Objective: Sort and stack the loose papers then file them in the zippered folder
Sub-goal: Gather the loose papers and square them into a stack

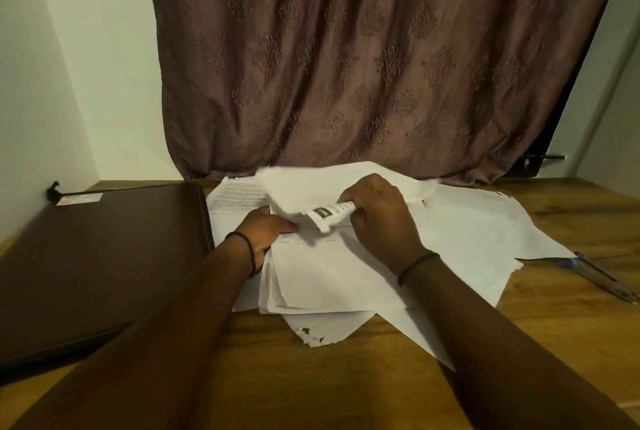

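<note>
As found, loose white paper sheets (346,277): heaped in a skewed, overlapping pile at the middle of the brown wooden surface (346,377); corners fanned out toward the right and the near edge; lowest near sheet torn and spotted along its edge.
Lifted sheaf of white papers (311,183): raised off the far part of the pile, near edge curled over, dark printed block showing on the curl; somewhat blurred.
Right hand (377,218): fingers curled round the rolled edge of the lifted sheaf, gripping it; thin black band at the wrist.
Left hand (268,228): resting on the pile just left of the sheaf, fingers fairly straight, tips reaching under the lifted edge; nothing seen gripped; thin black band at the wrist.
Dark brown zippered folder (104,256): flat on the surface, left of the pile and just beside it; closed; pale label near the far corner.
Clear-barrelled pen (606,277): lying on the surface at the right, beside the outermost sheet.
Brown patterned curtain (381,66): hanging behind the far edge of the surface.
</note>
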A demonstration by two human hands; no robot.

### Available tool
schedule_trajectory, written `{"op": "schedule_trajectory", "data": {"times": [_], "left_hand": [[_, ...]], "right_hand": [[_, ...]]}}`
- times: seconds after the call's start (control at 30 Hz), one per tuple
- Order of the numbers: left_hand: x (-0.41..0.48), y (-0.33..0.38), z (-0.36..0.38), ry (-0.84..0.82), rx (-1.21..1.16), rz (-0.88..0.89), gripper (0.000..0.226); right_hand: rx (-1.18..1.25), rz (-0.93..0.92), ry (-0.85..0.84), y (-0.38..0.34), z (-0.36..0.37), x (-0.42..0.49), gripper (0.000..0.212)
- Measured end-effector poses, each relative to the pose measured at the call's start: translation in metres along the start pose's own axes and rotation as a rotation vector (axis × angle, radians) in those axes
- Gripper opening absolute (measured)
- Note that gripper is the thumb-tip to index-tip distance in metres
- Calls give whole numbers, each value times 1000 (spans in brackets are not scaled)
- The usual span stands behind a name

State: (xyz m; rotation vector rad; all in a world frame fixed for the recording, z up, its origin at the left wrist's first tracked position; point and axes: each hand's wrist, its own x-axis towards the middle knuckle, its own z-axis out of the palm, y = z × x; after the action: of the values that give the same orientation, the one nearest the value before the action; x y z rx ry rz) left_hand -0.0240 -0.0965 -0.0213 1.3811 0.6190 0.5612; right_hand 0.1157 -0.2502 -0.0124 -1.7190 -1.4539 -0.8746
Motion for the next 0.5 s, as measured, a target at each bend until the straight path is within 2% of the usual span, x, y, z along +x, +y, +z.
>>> {"op": "schedule_trajectory", "data": {"times": [0.1, 0.17, 0.23, 0.3, 0.4, 0.5], "left_hand": [[-3, -3, -1, -10, -173, -45, 30], [-3, -2, 0, -8, -124, -2, 29], [-2, 0, 1, 8, -40, 9, 38], [-2, 3, 0, 13, 12, -10, 40], [-2, 4, 0, 9, 4, -35, 41], [-2, 4, 1, 5, -9, -18, 41]], "right_hand": [[122, 123, 59, 7, 2, -5, 27], [192, 167, 70, 16, -2, -10, 23], [299, 192, 60, 18, -8, -14, 17], [372, 320, 77, 12, -16, -14, 9], [479, 540, 326, 1, -27, -7, 14], [786, 638, 612, -13, -42, 9, 10]]}}
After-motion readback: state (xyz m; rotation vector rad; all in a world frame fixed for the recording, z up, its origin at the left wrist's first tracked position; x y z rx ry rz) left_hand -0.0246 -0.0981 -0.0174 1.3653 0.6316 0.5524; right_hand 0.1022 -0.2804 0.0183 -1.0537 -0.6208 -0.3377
